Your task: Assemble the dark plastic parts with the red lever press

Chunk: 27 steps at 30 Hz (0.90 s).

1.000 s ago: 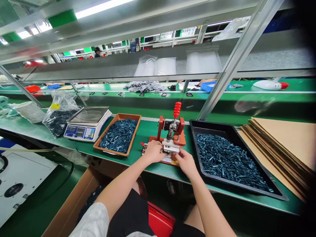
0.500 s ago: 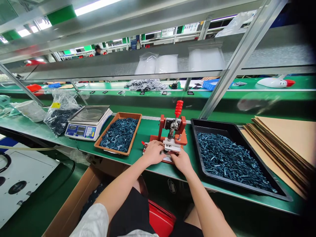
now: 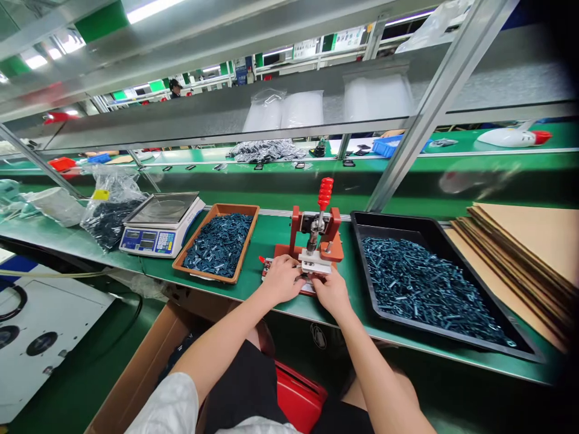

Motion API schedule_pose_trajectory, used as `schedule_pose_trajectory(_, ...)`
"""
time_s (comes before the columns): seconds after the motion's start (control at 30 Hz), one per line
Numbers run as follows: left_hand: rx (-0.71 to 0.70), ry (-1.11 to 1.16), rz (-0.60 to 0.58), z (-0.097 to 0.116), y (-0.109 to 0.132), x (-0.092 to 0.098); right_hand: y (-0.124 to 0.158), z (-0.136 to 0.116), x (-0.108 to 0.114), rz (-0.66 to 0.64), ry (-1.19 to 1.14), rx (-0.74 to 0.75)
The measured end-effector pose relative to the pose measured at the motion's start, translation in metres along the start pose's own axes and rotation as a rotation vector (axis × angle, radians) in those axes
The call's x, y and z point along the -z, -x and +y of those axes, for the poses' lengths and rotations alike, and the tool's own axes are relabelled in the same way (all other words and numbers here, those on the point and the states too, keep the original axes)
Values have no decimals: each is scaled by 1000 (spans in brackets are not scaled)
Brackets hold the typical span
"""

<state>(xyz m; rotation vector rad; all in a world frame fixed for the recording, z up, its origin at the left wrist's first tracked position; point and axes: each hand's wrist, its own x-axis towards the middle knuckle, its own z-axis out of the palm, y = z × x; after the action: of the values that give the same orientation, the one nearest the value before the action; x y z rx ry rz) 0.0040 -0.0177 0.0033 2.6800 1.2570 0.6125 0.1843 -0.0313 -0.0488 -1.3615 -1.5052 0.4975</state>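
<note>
A small red hand press (image 3: pixel 316 236) with a red-handled lever (image 3: pixel 324 194) stands upright at the front of the green bench. My left hand (image 3: pixel 281 278) rests on the press base from the left with its fingers curled toward the white block under the ram. My right hand (image 3: pixel 333 292) meets it from the right, fingers pinched at the same spot. What the fingertips hold is hidden. A brown tray (image 3: pixel 186 258) of dark blue parts lies left of the press. A black tray (image 3: pixel 384 222) with several more such parts lies to the right.
A weighing scale (image 3: pixel 160 223) and a plastic bag of parts (image 3: pixel 108 211) sit at the left. Stacked cardboard sheets (image 3: pixel 520 253) lie at the right. A slanted metal post (image 3: pixel 420 114) rises behind the black tray. A cardboard box (image 3: pixel 131 380) stands below the bench.
My right hand has slid left and closer to the press block, meeting my left hand. The camera has tilted slightly; the press and trays stay put.
</note>
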Motion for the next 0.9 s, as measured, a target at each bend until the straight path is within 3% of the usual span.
schedule_pose_trajectory(0.17, 47, 31, 16, 1, -2, 0, 0, 0, 2, -59, -80, -41)
schedule_pose_trajectory(0.6, 97, 30, 7, 4, -2, 4, 2, -8, 3, -4, -99, -71)
schedule_pose_trajectory(0.9, 17, -103, -21, 6, -2, 3, 4, -9, -2, -32, -47, 25)
